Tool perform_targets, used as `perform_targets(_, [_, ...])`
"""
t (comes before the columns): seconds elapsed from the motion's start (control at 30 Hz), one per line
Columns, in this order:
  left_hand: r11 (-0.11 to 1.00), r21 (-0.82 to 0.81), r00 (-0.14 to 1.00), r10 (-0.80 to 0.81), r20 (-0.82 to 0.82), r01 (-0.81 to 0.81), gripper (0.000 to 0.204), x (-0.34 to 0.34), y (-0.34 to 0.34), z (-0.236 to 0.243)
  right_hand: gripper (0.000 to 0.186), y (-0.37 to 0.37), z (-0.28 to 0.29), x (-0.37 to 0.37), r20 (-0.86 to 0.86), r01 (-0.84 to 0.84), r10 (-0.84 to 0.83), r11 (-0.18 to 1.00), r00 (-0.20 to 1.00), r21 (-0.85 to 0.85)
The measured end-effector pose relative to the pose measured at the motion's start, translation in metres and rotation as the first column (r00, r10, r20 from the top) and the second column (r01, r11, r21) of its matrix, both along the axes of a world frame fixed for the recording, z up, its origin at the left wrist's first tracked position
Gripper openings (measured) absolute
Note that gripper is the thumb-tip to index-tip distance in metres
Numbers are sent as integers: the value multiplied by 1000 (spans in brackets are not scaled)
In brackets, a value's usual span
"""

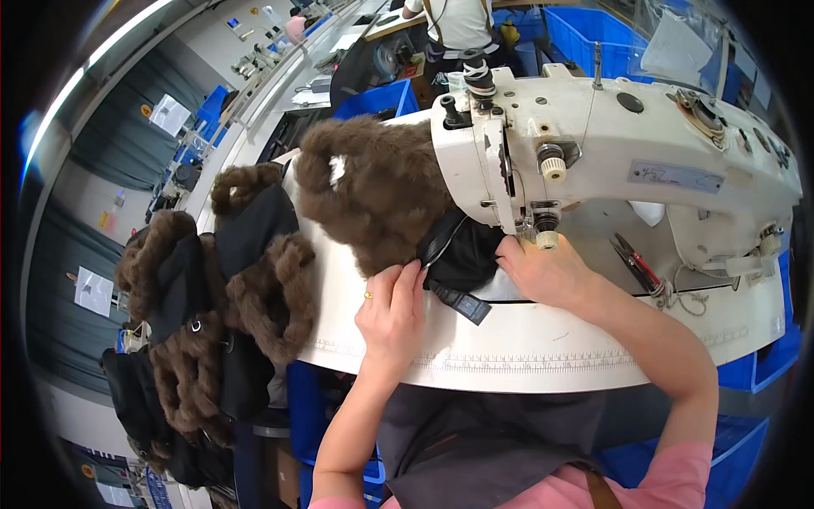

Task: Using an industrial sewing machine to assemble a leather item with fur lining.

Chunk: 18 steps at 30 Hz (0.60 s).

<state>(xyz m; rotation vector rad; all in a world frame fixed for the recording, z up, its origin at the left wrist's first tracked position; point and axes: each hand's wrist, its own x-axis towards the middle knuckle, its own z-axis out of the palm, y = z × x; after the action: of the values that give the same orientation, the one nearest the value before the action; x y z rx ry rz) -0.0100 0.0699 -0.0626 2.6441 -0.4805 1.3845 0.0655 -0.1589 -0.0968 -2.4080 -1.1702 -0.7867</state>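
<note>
On the white sewing machine's table lies a brown fur piece with a black fabric lining at its near end. My left hand pinches the lining's left edge, where a thin pale line runs along the cloth. My right hand is closed on the lining's right side, close to the machine head, which partly hides the fingers. A dark label hangs from the lining toward me, between my hands. The needle point is hidden behind the machine's front parts.
Red-handled thread snips lie right of my right hand, by loose thread. Several fur-and-black pieces are heaped over the table's left end. A blue bin stands behind the machine; another person is beyond.
</note>
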Motion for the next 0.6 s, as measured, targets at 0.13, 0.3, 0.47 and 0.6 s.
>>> perform_targets(0.13, [997, -64, 998, -48, -51, 45, 27, 0, -6, 9, 17, 0, 0, -4, -99, 104, -113, 991, 989, -86])
perform_targets(0.3, [819, 301, 871, -438, -222, 489, 31, 23, -19, 48, 16, -4, -2, 9, -31, -105, 106, 994, 994, 34])
perform_targets(0.47, [411, 795, 879, -30, -476, 445, 45, 32, -43, 84, 15, -22, 5, 17, -166, -171, 184, 982, 969, 85])
perform_targets(0.6, [627, 490, 578, 76, -812, 606, 30, 39, -56, 101, 10, -26, 8, 14, -250, -185, 195, 981, 948, 63])
